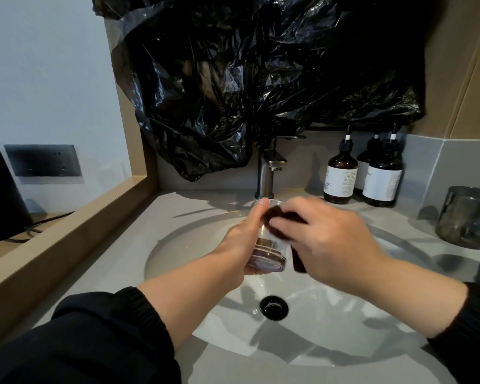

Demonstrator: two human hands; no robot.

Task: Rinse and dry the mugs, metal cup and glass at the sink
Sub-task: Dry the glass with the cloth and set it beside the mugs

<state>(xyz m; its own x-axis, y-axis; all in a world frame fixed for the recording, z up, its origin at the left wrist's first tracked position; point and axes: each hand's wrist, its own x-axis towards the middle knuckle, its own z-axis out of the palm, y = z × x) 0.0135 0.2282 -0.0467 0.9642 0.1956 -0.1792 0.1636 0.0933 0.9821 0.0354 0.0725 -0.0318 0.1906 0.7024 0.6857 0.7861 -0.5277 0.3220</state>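
Observation:
Over the white sink basin [183, 245], my left hand [244, 239] grips a clear glass [268, 259], tilted with its thick base toward me. My right hand [324, 242] holds a dark brown cloth [298, 259] and presses part of it into the glass's mouth; the rest of the cloth hangs below the hand. A metal cup [467, 217] stands on the counter at the right edge. No mugs are in view. The faucet [266, 173] stands behind the glass, and I see no water running.
Dark pump bottles [341, 176] [383, 178] stand at the back right of the counter. A black plastic sheet [261, 79] covers the wall above the faucet. A black drain [274, 307] sits in the basin. A black conical object [0, 195] and wall socket [43, 160] are left, behind a wooden ledge [67, 234].

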